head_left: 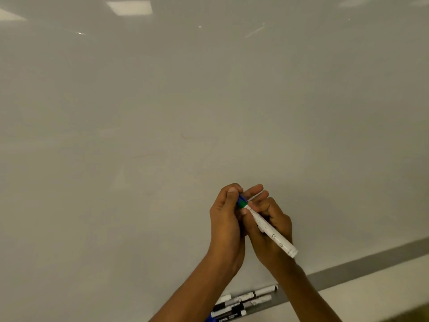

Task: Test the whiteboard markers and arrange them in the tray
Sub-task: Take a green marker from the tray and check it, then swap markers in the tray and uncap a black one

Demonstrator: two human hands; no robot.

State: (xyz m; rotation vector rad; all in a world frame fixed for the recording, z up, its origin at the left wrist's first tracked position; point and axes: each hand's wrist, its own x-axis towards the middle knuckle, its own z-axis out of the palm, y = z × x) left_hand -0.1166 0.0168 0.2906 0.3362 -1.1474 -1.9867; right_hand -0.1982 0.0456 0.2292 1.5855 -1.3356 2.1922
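White-barrelled marker (270, 230) is sitting low and right of centre, gripped by the right hand (270, 225) while the left hand (228, 216) is pinching its blue-green cap (242, 202), testing seemingly midway, several markers (243, 300) lying in the tray (362, 271) below.

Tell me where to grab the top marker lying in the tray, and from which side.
Grip the top marker mid-barrel, coming from above and in front: it lies flat along the tray, the whiteboard blocks the far side, and another marker lies close below it, so pinch it from above.
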